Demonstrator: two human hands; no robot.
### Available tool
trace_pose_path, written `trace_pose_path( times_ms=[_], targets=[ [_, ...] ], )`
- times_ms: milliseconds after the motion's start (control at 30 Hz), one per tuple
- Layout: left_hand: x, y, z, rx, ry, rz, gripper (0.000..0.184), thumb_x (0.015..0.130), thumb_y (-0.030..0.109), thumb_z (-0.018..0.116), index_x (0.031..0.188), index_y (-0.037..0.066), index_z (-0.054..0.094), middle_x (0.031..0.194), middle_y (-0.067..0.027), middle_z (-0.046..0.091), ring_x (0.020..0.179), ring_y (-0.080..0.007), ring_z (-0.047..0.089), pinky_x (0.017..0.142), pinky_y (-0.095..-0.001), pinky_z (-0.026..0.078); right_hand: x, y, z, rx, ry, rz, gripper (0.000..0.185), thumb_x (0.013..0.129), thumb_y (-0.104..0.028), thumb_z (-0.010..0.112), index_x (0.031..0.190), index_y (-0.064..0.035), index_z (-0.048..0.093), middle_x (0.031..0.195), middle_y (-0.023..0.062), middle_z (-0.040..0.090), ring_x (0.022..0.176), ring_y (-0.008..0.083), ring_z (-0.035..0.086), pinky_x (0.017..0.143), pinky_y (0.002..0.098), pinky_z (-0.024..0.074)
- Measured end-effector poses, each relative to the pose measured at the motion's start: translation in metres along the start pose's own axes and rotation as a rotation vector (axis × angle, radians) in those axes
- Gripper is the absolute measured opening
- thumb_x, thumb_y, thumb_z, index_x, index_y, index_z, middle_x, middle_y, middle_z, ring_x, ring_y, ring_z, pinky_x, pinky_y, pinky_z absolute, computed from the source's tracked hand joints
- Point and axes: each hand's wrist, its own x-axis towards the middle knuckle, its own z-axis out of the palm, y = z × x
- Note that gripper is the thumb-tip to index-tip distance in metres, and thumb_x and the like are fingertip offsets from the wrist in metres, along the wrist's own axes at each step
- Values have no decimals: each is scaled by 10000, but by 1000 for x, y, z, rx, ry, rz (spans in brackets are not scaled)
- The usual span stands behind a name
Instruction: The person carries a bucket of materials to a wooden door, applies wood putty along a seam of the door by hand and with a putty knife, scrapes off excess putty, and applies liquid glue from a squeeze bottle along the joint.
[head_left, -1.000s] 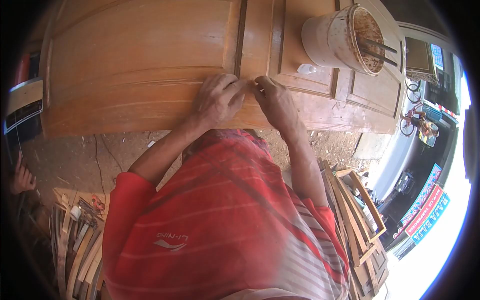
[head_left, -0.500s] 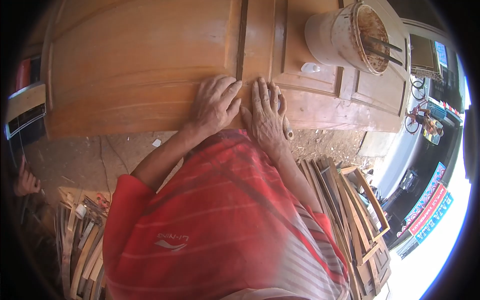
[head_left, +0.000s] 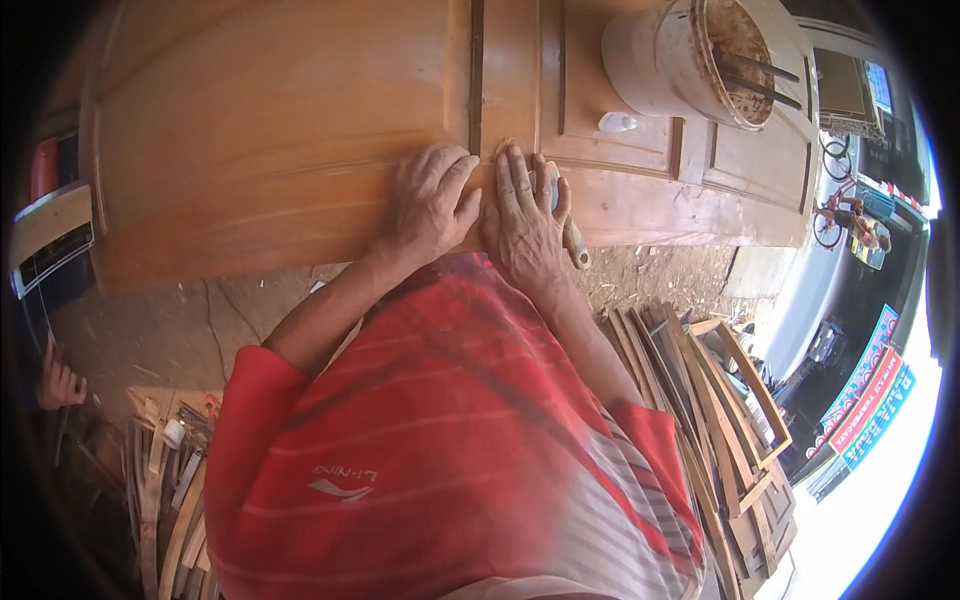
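Observation:
A brown wooden panel door [head_left: 270, 120] lies flat before me. My left hand [head_left: 430, 205] rests on its near edge, fingers slightly bent and thumb apart, with nothing seen in it. Close beside it, my right hand [head_left: 527, 220] presses outstretched fingers on the door next to a dark groove. A putty knife [head_left: 576, 245] is tucked under the outer fingers of that hand. Its wooden handle sticks out to the right, and a bit of the blade shows between the fingers.
On the door stand a stained white bucket [head_left: 655, 60] with two dark sticks or handles in it and a small clear plastic piece [head_left: 617, 122]. Wood strips and frames [head_left: 725, 420] lie at right, more offcuts [head_left: 175, 500] at left. Another person's hand [head_left: 62, 382] shows at far left.
The view has tilted slightly, so the bucket and door appear shifted. My right fingertips have moved slightly along the door beside the groove; the left hand stays nearly in place.

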Motion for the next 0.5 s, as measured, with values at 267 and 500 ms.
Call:
trace_pose_path(
  times_ms=[267,500],
  targets=[
    [0,0,-1,-17,-32,3,511,858,120,837,1337,37,679,1331,-130,667,1272,-356,622,1064,-516,473,-4,-4,-1,-25,11,-21,669,1047,-307,600,1641,-25,472,1740,160,405,1614,414,323,1276,671,218],
    [0,0,-3,-10,-7,9,493,860,121,837,1322,43,687,1321,-120,672,1260,-351,631,1055,-507,480,5,-2,1,-3,46,-43,649,1039,-287,604,1618,-15,497,1714,167,445,1598,402,367,1274,656,238]
  ],
)
